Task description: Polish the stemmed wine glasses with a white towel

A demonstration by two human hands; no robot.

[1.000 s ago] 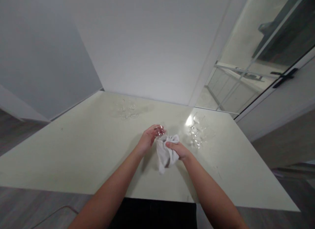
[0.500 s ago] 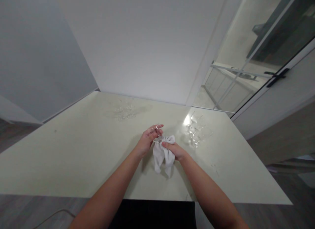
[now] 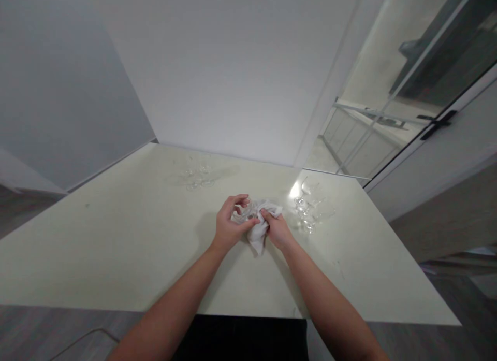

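Note:
Just above the middle front of the white table (image 3: 128, 247), my left hand (image 3: 230, 221) is curled round a small clear glass (image 3: 244, 212). The glass is tilted, and its exact shape is partly hidden by fingers and cloth. My right hand (image 3: 276, 227) grips a white cloth (image 3: 257, 237), thumb on top, and the bunched cloth presses against the right side of the glass. A loose end of the cloth hangs down between my wrists.
Several clear stemmed glasses (image 3: 308, 208) lie in a cluster to the right. At the back left stand more clear glasses (image 3: 200, 178). A white wall (image 3: 233, 91) borders the table's far edge, with a glass-paned door (image 3: 365, 138) at the right.
My left hand has turned the glass over sideways and wrapped further round it. The cloth has risen and bunched up against the glass, with less of it hanging down.

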